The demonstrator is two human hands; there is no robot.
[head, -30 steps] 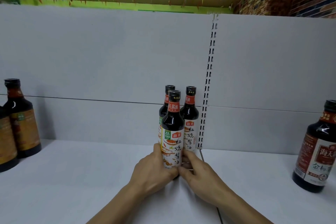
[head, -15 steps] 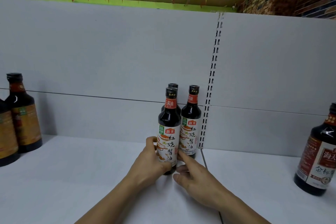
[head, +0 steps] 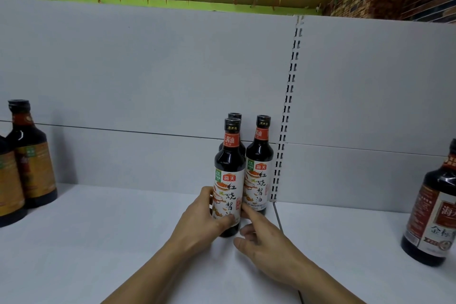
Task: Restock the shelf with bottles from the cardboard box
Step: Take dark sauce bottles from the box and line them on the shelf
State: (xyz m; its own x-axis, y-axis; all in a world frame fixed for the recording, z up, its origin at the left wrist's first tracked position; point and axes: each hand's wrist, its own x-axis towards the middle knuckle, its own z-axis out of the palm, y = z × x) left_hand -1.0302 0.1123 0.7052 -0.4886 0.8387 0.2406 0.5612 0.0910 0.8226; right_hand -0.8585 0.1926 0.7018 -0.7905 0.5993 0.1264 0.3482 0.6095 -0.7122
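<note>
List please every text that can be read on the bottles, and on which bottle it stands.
"海天", "红烧酱油", neck "天酱油": front soy sauce bottle.
"海天", "红烧酱油": soy sauce bottle beside it; its English line is too small.
"金标": big bottle at right.
Blurred, not readable: brown-labelled bottles at left.

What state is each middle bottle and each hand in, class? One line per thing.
Front bottle: upright, capped, held.
Right bottle: upright, capped.
Back bottle: capped, mostly hidden.
Left hand: grips front bottle.
Right hand: fingers loose, holds nothing.
</note>
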